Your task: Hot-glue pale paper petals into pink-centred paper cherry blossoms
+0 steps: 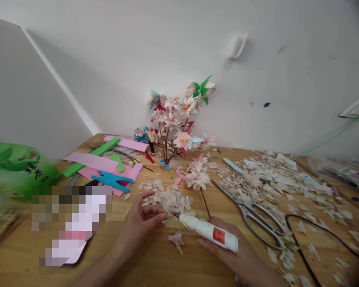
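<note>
My right hand [227, 247] is wrapped around a white glue tube [202, 227] with an orange-red label, its narrow end pointing left. Just left of that end is my left hand [143, 219], its thumb and a finger brought close together; whatever they pinch is too small to make out. Beyond the fingertips lies a heap of pale petals [175, 201]. A pink-white flower [197, 177] on a brown stem leans toward my right hand, and whether the hand touches the stem is unclear. Between my hands, a small pink-and-white petal piece [176, 241] rests on the wooden table [155, 259].
Flowers on twigs [179, 115] stand in a clear holder [167, 163] by the wall. Metal scissors [254, 217] lie right, near scattered petals [266, 179] and a black cable [305, 255]. Crepe paper strips [92, 161], a blue cutout [113, 181], a phone [77, 251] and a green bottle [20, 167] occupy the left.
</note>
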Demonstrator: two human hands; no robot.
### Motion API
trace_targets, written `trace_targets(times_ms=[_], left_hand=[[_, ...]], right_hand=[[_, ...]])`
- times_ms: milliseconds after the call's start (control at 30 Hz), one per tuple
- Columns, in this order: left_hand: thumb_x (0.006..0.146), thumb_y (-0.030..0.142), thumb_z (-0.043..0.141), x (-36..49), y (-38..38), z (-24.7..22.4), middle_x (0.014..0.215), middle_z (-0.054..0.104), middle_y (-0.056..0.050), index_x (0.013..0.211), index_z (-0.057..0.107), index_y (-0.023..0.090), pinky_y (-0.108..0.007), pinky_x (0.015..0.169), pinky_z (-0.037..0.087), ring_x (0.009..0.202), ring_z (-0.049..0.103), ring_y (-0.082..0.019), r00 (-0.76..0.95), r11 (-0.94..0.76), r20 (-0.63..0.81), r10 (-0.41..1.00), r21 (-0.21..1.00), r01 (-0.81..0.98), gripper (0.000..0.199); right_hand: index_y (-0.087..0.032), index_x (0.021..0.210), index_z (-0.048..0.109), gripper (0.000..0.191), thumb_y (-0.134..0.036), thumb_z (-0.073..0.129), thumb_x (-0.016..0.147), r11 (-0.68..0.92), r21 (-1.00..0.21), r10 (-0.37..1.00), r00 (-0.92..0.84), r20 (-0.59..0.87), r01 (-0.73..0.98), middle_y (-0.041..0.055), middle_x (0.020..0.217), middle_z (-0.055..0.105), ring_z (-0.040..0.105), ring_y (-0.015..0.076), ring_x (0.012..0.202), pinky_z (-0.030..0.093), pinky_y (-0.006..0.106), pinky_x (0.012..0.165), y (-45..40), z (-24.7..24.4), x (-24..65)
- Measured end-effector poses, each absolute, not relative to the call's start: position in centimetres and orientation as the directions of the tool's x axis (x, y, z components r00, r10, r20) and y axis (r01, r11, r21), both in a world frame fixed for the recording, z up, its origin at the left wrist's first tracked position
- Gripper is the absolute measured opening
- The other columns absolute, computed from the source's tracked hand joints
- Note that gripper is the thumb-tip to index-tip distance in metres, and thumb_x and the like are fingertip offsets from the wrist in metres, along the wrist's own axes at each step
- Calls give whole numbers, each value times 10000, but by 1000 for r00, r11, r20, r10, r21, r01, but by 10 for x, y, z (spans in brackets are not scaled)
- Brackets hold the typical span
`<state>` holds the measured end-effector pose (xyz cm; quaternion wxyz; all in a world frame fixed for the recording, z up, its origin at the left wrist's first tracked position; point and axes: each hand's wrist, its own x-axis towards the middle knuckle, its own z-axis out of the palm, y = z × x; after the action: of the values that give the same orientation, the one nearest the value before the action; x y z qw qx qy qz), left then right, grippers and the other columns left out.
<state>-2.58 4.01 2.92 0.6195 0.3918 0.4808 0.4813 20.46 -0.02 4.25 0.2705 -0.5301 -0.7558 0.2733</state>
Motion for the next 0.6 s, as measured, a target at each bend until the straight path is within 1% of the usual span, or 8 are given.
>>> trace_targets(times_ms=[133, 267, 367, 500, 600], left_hand=[[534, 217, 770, -25, 40, 29, 607, 669, 40, 1088, 374, 181, -230, 571, 496, 583, 618, -117, 83, 230, -217, 973, 945, -233, 682], [535, 215, 771, -25, 40, 28, 607, 670, 37, 1090, 367, 182, -239, 572, 504, 583, 620, -120, 92, 234, -217, 972, 941, -244, 688], [533, 222, 773, -25, 40, 27, 609, 668, 37, 1086, 368, 185, -265, 582, 517, 583, 621, -128, 91, 233, -216, 972, 939, -254, 686], [526, 225, 775, -25, 40, 29, 612, 666, 38, 1075, 371, 189, -277, 588, 521, 594, 626, -136, 80, 226, -213, 974, 940, -256, 683], [522, 228, 777, -24, 39, 32, 610, 669, 35, 1072, 363, 186, -271, 591, 517, 597, 626, -136, 95, 251, -235, 967, 938, -238, 690]], right_hand=[[-219, 742, 544, 201, -412, 537, 798, 277, -702, 949, -304, 90, 656, -14, 666, 571, 549, 152, 595, 440, 221, 552, 0, 43, 204], [-217, 738, 529, 214, -422, 535, 798, 255, -698, 952, -300, 60, 670, -13, 671, 561, 547, 154, 613, 440, 223, 572, -2, 44, 204], [-218, 719, 518, 217, -418, 529, 805, 246, -704, 946, -322, 27, 666, -16, 665, 555, 544, 150, 609, 434, 216, 559, -1, 45, 204], [-213, 715, 529, 217, -413, 541, 799, 255, -704, 945, -324, 37, 663, -18, 662, 565, 553, 153, 608, 433, 221, 559, 0, 45, 205], [-212, 761, 555, 201, -411, 551, 789, 252, -699, 953, -299, 58, 669, -8, 690, 593, 569, 166, 625, 447, 233, 579, 0, 43, 206]])
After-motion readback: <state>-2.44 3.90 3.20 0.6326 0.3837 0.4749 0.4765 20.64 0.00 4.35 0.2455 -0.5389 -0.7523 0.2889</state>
